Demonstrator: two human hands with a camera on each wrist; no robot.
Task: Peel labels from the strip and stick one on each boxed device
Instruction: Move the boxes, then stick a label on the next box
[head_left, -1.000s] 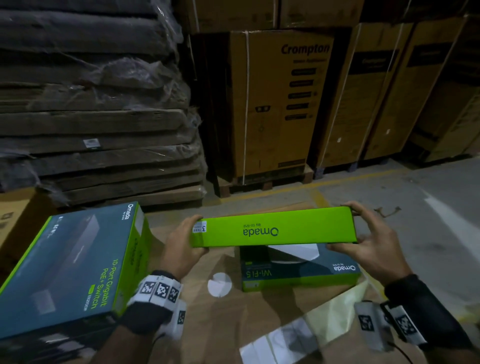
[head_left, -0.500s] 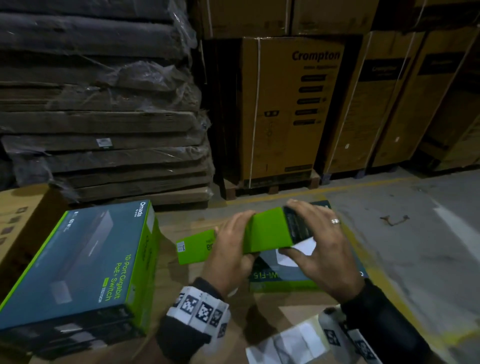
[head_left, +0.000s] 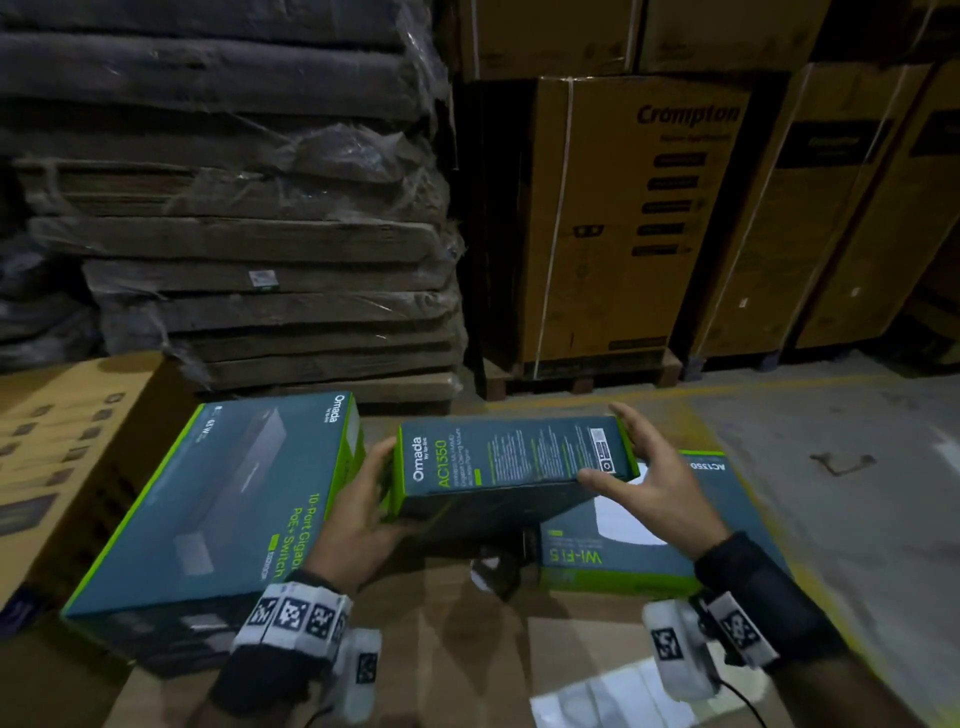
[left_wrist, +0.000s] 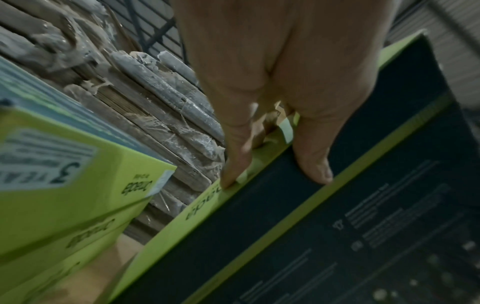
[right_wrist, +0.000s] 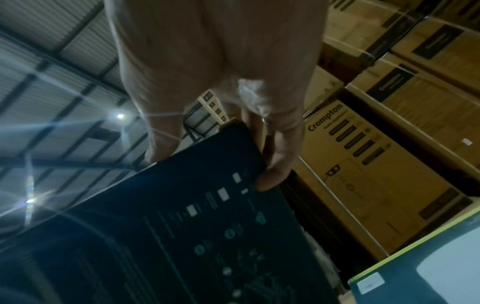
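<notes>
Since second ago, held box (head_left: 511, 462) turned from green side to dark printed side up. Left hand (head_left: 358, 514) grips its left end, right hand (head_left: 649, 473) its right end, above cardboard table (head_left: 457, 649). Second box (head_left: 670, 540) below; switch box (head_left: 218, 504) at left edge.

Dim warehouse: grey concrete floor (head_left: 857, 519), stacked brown cartons (head_left: 639, 223).
</notes>
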